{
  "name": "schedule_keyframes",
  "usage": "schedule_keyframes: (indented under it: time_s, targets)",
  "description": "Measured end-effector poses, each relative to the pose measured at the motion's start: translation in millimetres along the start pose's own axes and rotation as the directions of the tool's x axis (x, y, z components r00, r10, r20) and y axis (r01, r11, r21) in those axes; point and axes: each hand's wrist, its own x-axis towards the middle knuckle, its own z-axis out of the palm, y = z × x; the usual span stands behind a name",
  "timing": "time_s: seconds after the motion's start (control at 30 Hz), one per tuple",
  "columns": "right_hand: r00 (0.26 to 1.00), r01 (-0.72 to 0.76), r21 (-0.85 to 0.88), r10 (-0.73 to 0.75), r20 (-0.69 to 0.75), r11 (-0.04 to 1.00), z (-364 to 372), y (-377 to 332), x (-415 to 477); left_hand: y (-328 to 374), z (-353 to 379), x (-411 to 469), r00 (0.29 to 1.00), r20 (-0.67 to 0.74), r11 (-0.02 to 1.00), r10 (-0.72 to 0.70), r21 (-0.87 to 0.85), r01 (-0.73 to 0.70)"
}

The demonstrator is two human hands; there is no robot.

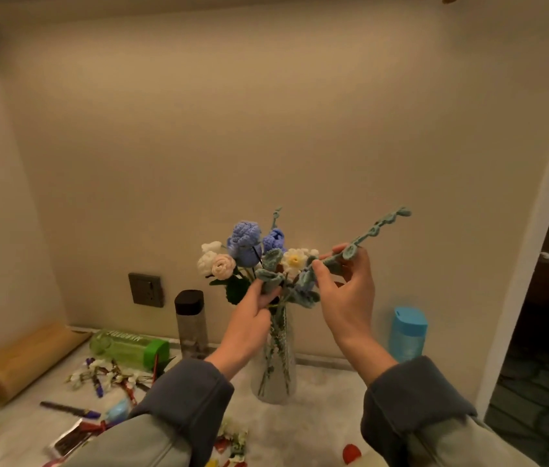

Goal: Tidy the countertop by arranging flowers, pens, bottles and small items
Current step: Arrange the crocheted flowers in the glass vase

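Observation:
A clear glass vase (274,382) stands on the pale countertop (316,416) and holds crocheted flowers (244,244) in blue, white and cream. My left hand (254,318) grips the bunched stems just above the vase mouth. My right hand (345,291) pinches a long teal crocheted leafy sprig (372,232) that slants up to the right, its lower end among the bouquet. A green bottle (124,347) lies on its side at the left. A black-capped clear bottle (190,325) and a blue-lidded bottle (407,333) stand by the wall. A dark pen (69,408) lies on the counter.
A tan roll (20,360) lies along the left wall. Loose small flowers and wrapped items (108,375) are scattered at the left front, more at the bottom edge (232,443), plus a red object (351,454). A wall socket (146,289) sits behind. The counter ends at right beside a doorway.

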Motion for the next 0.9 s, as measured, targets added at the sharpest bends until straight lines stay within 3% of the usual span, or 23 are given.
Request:
schedule_keyframes:
  time_s: [0.3,0.9]
  targets:
    - [0.995,0.090,0.099,-0.093,0.023,0.991,14.2,11.1,2.4,-3.1,-5.4,4.3,0.997,-0.069,0.998,0.044,0.056,-0.040]
    - [0.963,0.239,0.246,-0.262,0.063,0.939,16.5,11.4,-13.3,-4.6,-4.4,16.1,0.994,-0.048,0.994,0.096,0.062,-0.093]
